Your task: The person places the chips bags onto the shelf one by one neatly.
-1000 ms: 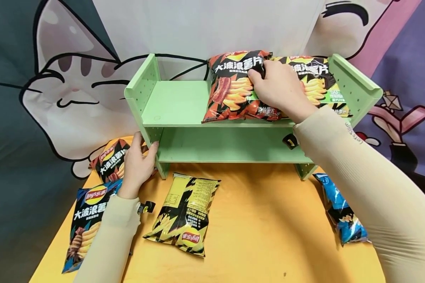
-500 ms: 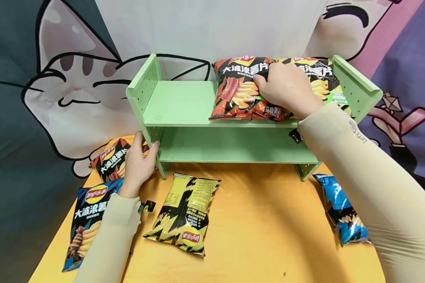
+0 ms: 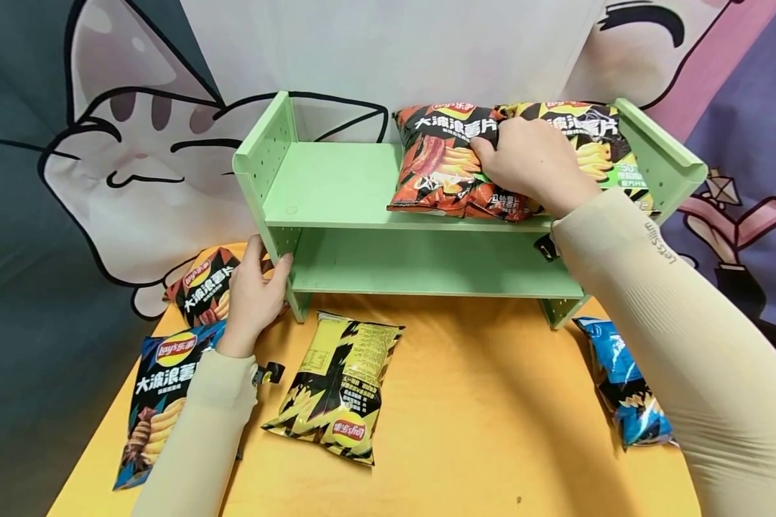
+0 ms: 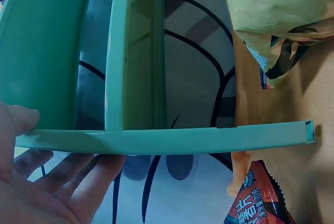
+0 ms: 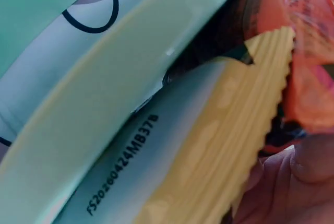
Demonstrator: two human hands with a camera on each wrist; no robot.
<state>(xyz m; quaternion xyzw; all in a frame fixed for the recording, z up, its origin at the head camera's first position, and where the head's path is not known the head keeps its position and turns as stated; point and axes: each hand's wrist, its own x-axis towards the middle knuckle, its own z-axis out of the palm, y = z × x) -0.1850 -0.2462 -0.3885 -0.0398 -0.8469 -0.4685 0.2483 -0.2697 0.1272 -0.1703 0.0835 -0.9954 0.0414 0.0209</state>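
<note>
My right hand (image 3: 533,161) pinches the right edge of a red bag of potato chips (image 3: 435,169). The bag stands upright on the upper board of a green two-tier shelf (image 3: 333,183). Close against its right side is a yellow and black chip bag (image 3: 598,154), partly behind my hand. In the right wrist view, a crimped yellow bag edge (image 5: 224,140) lies in front of my fingers (image 5: 313,156). My left hand (image 3: 255,301) grips the shelf's left side panel (image 4: 198,141), thumb on the inner face and fingers on the outer.
On the orange table (image 3: 465,431), a yellow chip bag (image 3: 339,388) lies before the shelf. A blue bag (image 3: 164,402) and a red bag (image 3: 203,291) lie at the left, partly behind my left arm. Another blue bag (image 3: 627,388) lies at the right, beside my right sleeve.
My right hand has slid the red chip bag to the right along the upper board, up beside the yellow and black one. The left hand keeps its place on the side panel.
</note>
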